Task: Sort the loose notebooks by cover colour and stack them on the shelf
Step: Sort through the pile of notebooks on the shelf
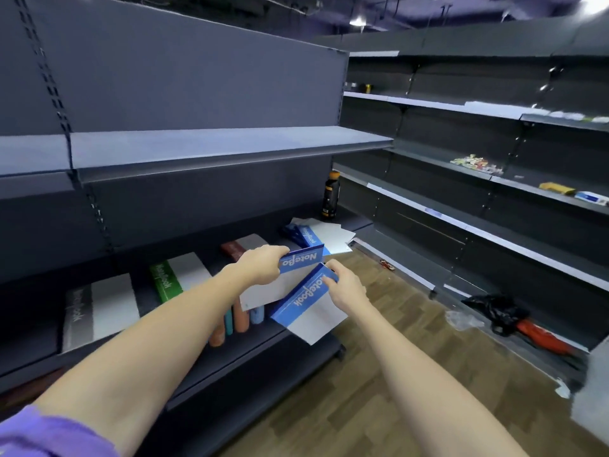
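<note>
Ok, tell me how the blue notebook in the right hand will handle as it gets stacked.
The blue notebook looks thin, so probably light and a bit floppy. The right hand pinches only its top corner, so it hangs tilted and may swing. Its cover looks smooth, so it might slide on the blue stack.

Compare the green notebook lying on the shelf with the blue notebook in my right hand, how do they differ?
The green notebook has a green band; the blue notebook has a blue one. The green notebook lies flat on the shelf with no hand on it; the blue notebook is held tilted at the shelf's front edge, pinched by the right hand. Both have a coloured band reading "NoteBook" beside a pale grey panel.
</note>
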